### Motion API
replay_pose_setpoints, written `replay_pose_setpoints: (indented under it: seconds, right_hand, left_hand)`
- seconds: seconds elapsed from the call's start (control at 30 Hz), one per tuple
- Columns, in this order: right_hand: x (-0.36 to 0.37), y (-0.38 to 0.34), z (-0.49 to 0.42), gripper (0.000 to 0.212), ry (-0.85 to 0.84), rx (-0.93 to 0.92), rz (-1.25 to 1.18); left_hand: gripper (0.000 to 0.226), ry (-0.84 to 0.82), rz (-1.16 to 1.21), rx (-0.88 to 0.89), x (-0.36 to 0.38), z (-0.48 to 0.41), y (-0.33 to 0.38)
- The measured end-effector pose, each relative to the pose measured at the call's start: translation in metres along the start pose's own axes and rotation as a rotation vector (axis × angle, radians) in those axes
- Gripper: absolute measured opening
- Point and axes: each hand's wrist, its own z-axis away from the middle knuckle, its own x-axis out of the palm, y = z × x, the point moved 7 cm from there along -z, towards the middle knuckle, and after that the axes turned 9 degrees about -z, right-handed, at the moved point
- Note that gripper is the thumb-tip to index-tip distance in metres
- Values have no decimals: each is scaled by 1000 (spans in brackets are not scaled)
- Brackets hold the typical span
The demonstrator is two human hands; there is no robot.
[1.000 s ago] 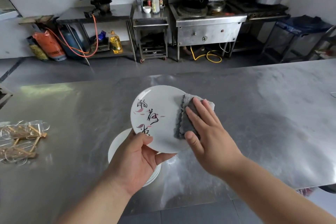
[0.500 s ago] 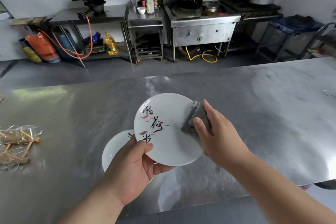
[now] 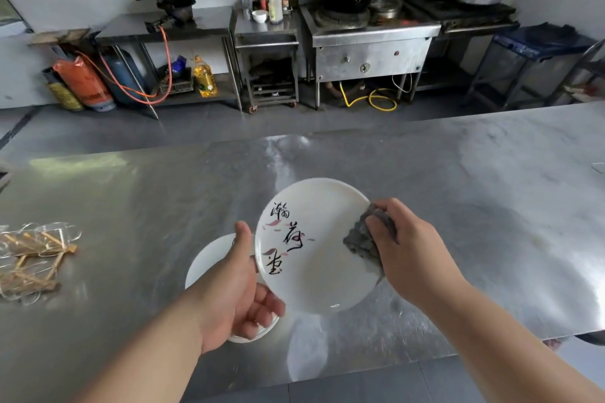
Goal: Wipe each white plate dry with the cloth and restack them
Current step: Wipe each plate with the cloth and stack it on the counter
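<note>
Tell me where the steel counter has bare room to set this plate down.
Widest bare steel counter lies right of the right hand holding the grey cloth. Another patch sits between the clear packets of wooden sticks and the stack of white plates. Crowded: beneath the left hand and the held white lettered plate.

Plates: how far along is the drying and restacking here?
Done: unclear, as the plate stack underneath could be already dried or still waiting. In hand: the left hand holds a lettered white plate tilted above the steel table, and the right hand grips the grey cloth at its rim. Left: stacking it.
</note>
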Motion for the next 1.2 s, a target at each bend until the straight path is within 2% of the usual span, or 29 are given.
replay_pose_setpoints:
  seconds: [0.07, 0.13, 0.23, 0.3, 0.4, 0.47, 0.53, 0.6, 0.67, 0.77, 0.97, 1.1, 1.2]
  right_hand:
    - [-6, -11, 5, 28, 65, -100, -250]
    - [-5, -22, 13, 27, 70, -156, -506]
    - [0, -27, 19, 30, 81, -152, -696]
    - [1, -25, 20, 32, 97, -90, -765]
    - [-3, -24, 22, 31, 133, -73, -587]
    - [-6, -31, 24, 28, 140, -158, -373]
    - [0, -48, 29, 31, 80, -290, -240]
    - [16, -64, 38, 40, -34, -459, -87]
    - [38, -77, 51, 58, -185, -644, 129]
    - [49, -79, 46, 86, -327, -663, 319]
    - [35, -72, 22, 98, -308, -502, 413]
    - [55, -81, 63, 98, -381, -654, 325]
    - [61, -87, 65, 99, -366, -709, 349]
  left_hand:
    - [117, -64, 205, 57, 9, -2, 7]
    - [110, -83, 475, 99, 17, -4, 13]
    - [62, -79, 832, 216, 16, -2, 30]
    - [41, -13, 865, 294, 7, -1, 36]
    - [45, 60, 712, 416, 1, 2, 41]
    - [46, 60, 635, 477, 2, 6, 44]
    - [48, 11, 565, 550, 5, 12, 49]
    - [51, -55, 530, 593, 11, 17, 54]
    - [51, -94, 476, 618, 16, 20, 57]
    - [49, -115, 410, 637, 20, 25, 56]
    - [50, -75, 449, 683, 16, 28, 61]
    - [45, -61, 514, 675, 16, 23, 59]
    - [41, -91, 509, 659, 27, 20, 51]
